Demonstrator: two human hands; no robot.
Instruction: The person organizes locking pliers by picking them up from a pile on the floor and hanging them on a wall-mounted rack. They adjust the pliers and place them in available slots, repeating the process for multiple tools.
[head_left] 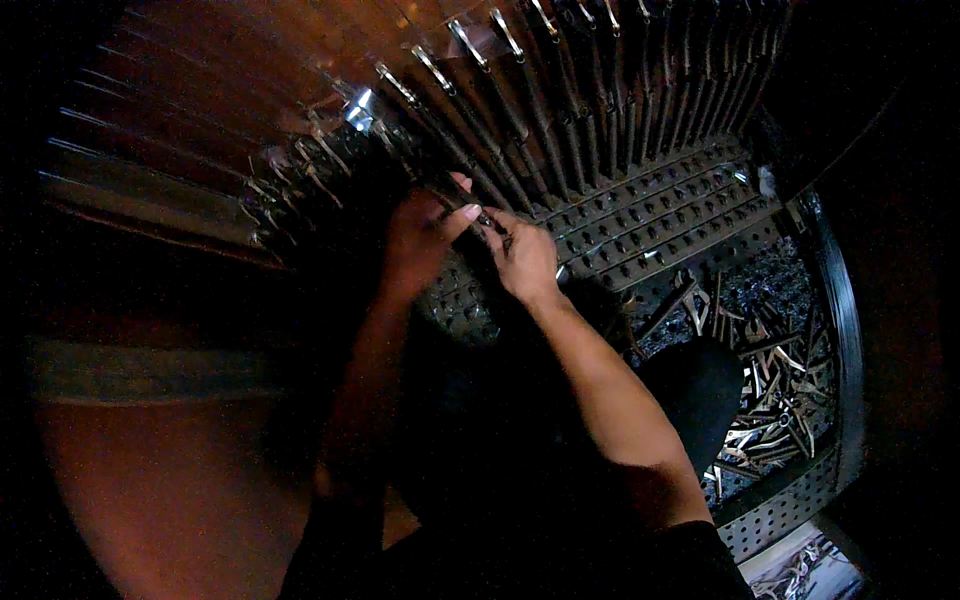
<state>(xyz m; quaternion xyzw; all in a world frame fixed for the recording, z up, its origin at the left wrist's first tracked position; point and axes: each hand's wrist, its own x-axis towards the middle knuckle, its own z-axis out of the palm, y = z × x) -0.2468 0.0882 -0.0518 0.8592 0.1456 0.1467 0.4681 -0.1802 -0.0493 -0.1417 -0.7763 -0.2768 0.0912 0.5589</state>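
Both hands meet near the centre of the view, at a dark, slender part [484,216] located in front of the row of rods. The right hand [527,258] has its thumb and fingers drawn together, clamped on the part from the right. The left hand [420,238] lies in deeper shadow; its thumb and visible fingertip are bent close in on the same part from the left. How the remaining left fingers are set cannot be told. The far end of the part merges with the dark area beyond the hands.

Any lettering on the parts or fixtures is too dark and small to read.

Rods [575,140] — dark shafts, many with bright metal ends — stand side by side in a curved row beyond the hands. A bright metal piece [361,110] sits at the left of this row. Below the rods, a studded panel [655,228] carries several lines of small projections.

At right, a bin [848,350] with a dark rim and a perforated near wall contains loose metal pieces [778,400] — slim, piled at mixed angles, some bright. A dark-clothed knee [700,385] is beside it. At the lower right corner, a pale surface [845,577] bears further small pieces [803,570].
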